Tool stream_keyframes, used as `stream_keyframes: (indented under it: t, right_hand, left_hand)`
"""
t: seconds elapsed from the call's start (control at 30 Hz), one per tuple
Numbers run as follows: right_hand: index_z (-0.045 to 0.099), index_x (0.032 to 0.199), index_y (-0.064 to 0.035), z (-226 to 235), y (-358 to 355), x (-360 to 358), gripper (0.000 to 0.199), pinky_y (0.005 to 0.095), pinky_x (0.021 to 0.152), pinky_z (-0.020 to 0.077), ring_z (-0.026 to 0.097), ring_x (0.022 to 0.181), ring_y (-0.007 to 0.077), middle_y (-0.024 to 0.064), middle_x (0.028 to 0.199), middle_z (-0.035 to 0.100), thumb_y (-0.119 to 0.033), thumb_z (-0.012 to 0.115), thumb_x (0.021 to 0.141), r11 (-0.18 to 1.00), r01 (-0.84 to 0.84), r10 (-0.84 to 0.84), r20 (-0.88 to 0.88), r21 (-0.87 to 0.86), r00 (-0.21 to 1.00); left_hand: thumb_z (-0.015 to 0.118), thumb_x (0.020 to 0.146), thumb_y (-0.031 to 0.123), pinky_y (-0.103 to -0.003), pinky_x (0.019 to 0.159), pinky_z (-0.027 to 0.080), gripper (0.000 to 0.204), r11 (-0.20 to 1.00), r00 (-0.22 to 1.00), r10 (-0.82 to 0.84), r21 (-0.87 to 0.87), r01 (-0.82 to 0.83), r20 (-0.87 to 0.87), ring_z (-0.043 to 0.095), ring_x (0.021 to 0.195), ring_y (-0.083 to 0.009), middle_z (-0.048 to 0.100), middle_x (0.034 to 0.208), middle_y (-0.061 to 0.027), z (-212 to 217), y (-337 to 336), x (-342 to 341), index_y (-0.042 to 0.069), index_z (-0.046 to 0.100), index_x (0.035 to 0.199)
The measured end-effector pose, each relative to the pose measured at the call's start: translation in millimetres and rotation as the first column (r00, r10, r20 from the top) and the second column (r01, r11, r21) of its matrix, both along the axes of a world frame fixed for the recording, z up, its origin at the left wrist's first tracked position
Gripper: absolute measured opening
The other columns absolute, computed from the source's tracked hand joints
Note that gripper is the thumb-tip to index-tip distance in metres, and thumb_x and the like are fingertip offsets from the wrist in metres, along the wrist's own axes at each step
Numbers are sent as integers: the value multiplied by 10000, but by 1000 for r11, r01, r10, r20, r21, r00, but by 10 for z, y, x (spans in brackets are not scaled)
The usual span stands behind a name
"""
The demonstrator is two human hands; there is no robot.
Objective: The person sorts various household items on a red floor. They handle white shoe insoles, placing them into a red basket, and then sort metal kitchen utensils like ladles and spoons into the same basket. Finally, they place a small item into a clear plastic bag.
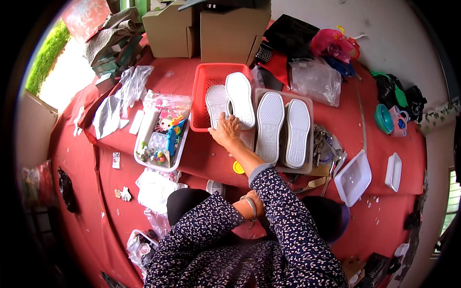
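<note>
Forward reaches right hand [227,127], fingers [222,116] spread over white sole [217,100]; left hand [258,201] low (fingers hidden, can't tell).

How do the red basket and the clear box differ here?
The red basket has pierced walls; the clear box is see-through. The basket's soles overlap; the box's top soles lie apart, side by side. The right hand is at the basket's soles, not at the box. Both carry white soles.

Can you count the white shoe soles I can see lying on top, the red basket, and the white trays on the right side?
White soles on top: 4
Red basket: 1
White trays on the right: 2
Total: 7
</note>
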State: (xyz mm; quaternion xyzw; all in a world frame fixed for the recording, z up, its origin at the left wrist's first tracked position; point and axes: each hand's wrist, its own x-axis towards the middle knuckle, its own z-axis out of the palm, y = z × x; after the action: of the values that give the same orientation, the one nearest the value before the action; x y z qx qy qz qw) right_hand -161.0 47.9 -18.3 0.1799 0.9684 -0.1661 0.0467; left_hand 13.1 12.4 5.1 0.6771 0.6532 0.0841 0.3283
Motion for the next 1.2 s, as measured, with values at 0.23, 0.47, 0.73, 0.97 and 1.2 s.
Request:
stream_keyframes:
  t: [0.23, 0.47, 0.73, 0.97, 1.2]
  right_hand:
    - [414, 1128, -18, 102, -11, 34, 600, 417, 852, 380, 450, 1027, 343, 245, 1091, 456, -342, 578, 650, 999, -50, 51, 39, -17, 998]
    - [540, 975, -19, 3, 469, -76, 542, 308, 655, 459, 583, 713, 203, 118, 790, 598, -443, 605, 644, 625, -41, -279, -272, -779, 921]
    - [575, 909, -33, 495, 832, 284, 404, 231, 573, 437, 529, 610, 98, 16, 718, 567, -363, 605, 679, -50, -129, -311, -107, -990, 944]
    - [595, 988, -139, 554, 520, 763, 459, 391, 777, 417, 504, 859, 302, 159, 859, 541, -342, 637, 579, 979, -199, 188, -159, -51, 969]
    - [575, 974, -102, 278, 442, 826, 470, 388, 825, 390, 490, 893, 315, 181, 911, 543, -360, 646, 587, 976, -162, 140, -152, -148, 978]
  left_hand:
    - [361, 847, 256, -351, 1012, 229, 375, 993, 988, 65, 85, -78, 141, 374, 1166, -222, 449, 1222, -77, -238, 19, 78, 103, 472, 1171]
    - [436, 779, 271, -364, 897, 354, 356, 989, 993, 107, -108, -101, 48, 463, 1079, -220, 513, 1136, -86, 69, 25, 36, 100, 545, 1071]
    - [612, 644, 227, -337, 623, 488, 224, 985, 994, 95, -139, -102, -55, 614, 769, -228, 628, 818, -99, 403, -12, -33, 78, 636, 810]
    - [590, 655, 225, -340, 644, 484, 201, 990, 995, 84, -107, -89, -49, 612, 773, -229, 627, 811, -95, 359, -25, -24, 93, 633, 800]
    - [559, 672, 193, -351, 656, 479, 177, 984, 994, 98, -143, -104, -43, 609, 772, -242, 622, 823, -97, 440, -42, -25, 92, 625, 801]
